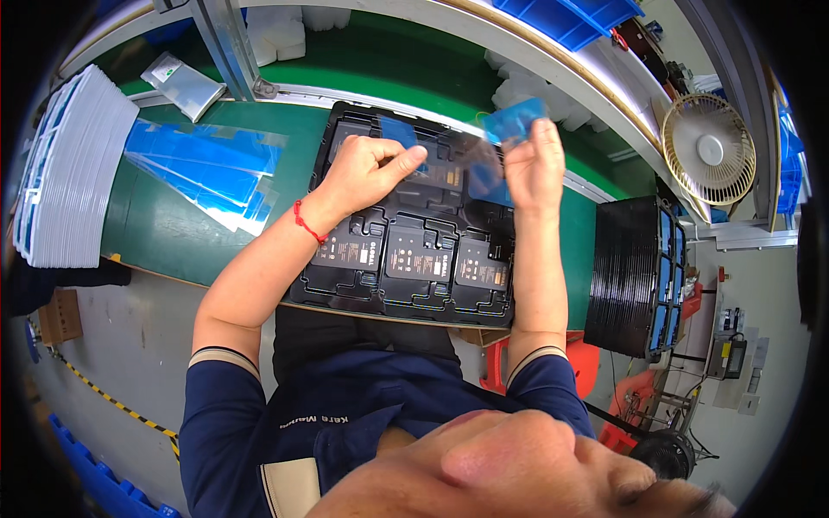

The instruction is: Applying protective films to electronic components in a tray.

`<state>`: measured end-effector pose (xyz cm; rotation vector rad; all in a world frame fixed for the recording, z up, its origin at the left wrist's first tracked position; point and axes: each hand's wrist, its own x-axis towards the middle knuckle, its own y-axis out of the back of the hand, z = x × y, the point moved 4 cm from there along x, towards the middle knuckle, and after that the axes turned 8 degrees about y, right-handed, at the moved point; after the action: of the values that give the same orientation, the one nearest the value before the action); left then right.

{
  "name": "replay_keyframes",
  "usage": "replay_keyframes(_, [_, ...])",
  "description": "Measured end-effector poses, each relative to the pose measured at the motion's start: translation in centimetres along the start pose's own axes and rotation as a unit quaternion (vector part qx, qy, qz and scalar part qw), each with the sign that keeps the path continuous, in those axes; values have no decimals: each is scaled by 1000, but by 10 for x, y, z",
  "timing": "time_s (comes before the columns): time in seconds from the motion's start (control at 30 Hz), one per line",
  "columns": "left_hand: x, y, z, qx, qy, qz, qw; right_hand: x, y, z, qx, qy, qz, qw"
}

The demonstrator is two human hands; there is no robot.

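A black moulded tray (pixel 345 298) lies on the green table in front of me, with flat black rectangular packs (pixel 417 259) set in its pockets. Over the tray's far left part is my left hand (pixel 373 173), its fingers curled and thumb forward; whatever it may pinch is hidden. Just beyond those fingers a blue film strip (pixel 397 131) shows above the tray. My right hand (pixel 535 168), raised at the tray's far right, grips a blue film sheet (pixel 516 119) between thumb and fingers. A blurred clear film (pixel 480 164) hangs beside it. Below that, another blue piece (pixel 490 185) shows.
Blue and clear film sheets (pixel 203 168) lie fanned on the table at left, beside a tall stack of white sheets (pixel 73 173). A clear packet (pixel 183 85) sits behind them. Stacked black trays (pixel 635 276) stand at right, below a fan (pixel 710 149). A metal post (pixel 226 43) rises at the back.
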<state>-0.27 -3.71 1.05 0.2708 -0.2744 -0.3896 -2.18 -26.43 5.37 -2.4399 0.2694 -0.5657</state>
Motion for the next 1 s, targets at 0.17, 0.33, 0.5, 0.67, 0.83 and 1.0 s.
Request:
replay_keyframes(0.17, [2, 2, 2, -47, -43, 58, 996, 7, 9, -13, -26, 12, 30, 999])
replay_keyframes(0.33, [-1, 4, 8, -56, -74, 63, 994, -18, -37, 5, -199, -22, -118, 973])
replay_keyframes(0.5, [-1, 3, 14, -48, -61, 51, 996, -32, -38, 16, -304, -47, -224, 925])
replay_keyframes(0.67, [2, -1, 3, -38, -26, 21, 999, -26, -19, 18, -344, -147, -124, 919])
replay_keyframes(0.83, [4, 0, 0, -46, 25, 6, 999, -27, -4, 22, -310, -203, -90, 925])
replay_keyframes(1.0, [3, 2, -1, -62, 44, 0, 997, -29, -3, 27, -212, -218, -36, 952])
